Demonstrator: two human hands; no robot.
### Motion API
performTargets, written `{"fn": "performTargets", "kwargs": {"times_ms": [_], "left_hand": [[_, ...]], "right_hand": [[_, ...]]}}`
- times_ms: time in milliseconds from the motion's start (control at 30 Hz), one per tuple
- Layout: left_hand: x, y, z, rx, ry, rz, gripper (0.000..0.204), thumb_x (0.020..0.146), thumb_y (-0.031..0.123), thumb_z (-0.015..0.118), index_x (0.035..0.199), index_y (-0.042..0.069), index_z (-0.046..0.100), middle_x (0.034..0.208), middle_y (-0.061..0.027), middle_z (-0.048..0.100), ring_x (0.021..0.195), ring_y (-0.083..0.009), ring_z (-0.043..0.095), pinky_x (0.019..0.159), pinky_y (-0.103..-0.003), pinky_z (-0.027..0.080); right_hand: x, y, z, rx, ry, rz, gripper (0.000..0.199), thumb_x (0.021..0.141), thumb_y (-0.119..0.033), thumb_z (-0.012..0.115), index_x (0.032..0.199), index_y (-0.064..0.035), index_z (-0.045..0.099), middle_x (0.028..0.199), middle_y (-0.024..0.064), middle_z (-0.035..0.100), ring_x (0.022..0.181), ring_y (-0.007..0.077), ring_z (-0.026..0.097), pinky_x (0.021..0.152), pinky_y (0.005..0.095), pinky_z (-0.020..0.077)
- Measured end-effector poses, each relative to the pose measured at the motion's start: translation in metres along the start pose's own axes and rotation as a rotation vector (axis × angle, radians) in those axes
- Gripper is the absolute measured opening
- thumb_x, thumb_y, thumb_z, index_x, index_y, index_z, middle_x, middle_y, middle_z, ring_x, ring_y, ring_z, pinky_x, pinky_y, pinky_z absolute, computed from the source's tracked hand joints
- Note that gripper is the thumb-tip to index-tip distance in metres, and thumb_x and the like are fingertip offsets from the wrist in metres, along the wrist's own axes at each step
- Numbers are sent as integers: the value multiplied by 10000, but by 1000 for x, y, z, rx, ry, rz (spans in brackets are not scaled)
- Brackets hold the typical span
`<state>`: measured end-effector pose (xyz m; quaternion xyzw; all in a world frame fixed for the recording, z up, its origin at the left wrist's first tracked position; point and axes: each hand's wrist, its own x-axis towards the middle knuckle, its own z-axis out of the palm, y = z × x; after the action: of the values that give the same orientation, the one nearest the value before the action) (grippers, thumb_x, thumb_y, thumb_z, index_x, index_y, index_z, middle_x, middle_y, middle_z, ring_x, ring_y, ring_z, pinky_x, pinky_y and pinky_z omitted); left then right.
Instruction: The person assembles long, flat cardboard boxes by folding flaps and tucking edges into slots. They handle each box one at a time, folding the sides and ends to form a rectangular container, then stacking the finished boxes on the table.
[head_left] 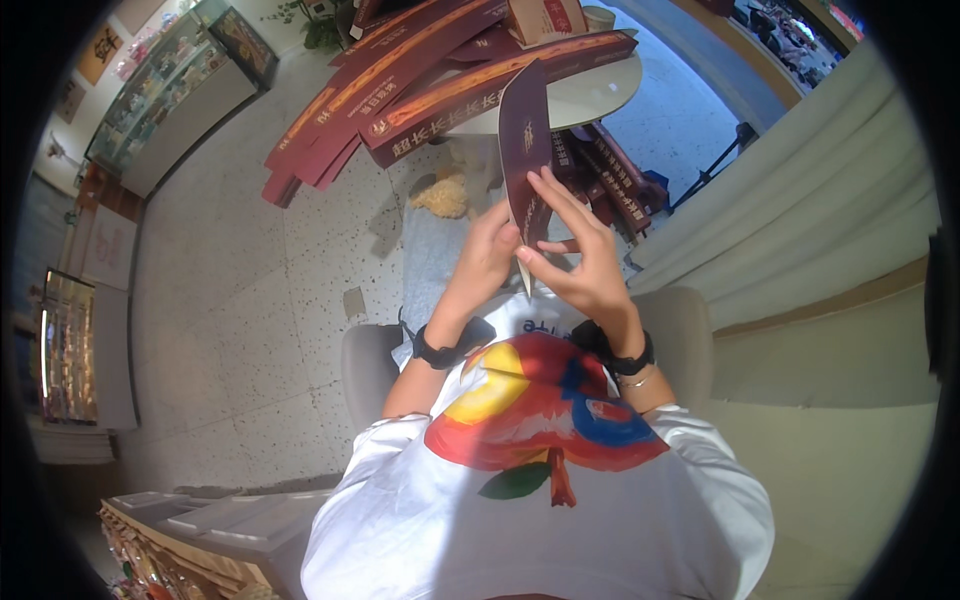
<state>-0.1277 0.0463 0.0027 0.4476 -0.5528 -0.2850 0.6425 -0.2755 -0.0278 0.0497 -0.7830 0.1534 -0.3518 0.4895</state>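
Holding a long, flat, dark maroon card (525, 130) on end in front of the chest, narrowing in view to a pale lower tip. Pinching its left side low down with the left hand (486, 258), bent inward, with some fingertips too hidden to tell. Spreading the right hand (588, 262) along the right face, with straight fingers slanting up against the surface and the thumb reaching in near the lower edge, leaving an open gap between thumb and forefinger. Crossing in view, with the card's upper part, the front of a long maroon box (430, 115); cannot tell whether touching. Beyond the hands, on a rounded white desk (595, 95), heaped at angles with more such boxes, jutting well past the left rim and showing bare white only along the near and right edge. Under that right side, crowded with further dark boxes (620, 185). To the right, bounded by a pale hanging curtain (810, 190), near the chair (685, 320). To the left, opening onto a wide stretch of speckled floor (230, 290), with more sideways room than on the right, as far as a glass display case (165, 100). Just left of the hands, near a tan fluffy object (443, 198).
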Motion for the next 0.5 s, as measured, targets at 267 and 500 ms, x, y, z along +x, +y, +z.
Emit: {"fn": "performTargets", "kwargs": {"times_ms": [267,500], "left_hand": [[1,-1,1,207,28,133,509,1025,357,452,1352,-31,496,1200,-187,626,1086,-270,622,924,-342,470],[-2,-6,-4,217,13,119,405,1026,179,418,1371,-25,478,1126,-196,646,992,-267,654,855,-330,494]], "right_hand": [[4,11,-3,-105,75,-86,725,735,-169,787,1406,-109,520,1473,260,416,1257,323,550,853,390,584],[4,7,3,-167,135,-61,722,735,-168,788,1399,-83,520,1468,267,419,1255,346,552,847,399,580]]}}
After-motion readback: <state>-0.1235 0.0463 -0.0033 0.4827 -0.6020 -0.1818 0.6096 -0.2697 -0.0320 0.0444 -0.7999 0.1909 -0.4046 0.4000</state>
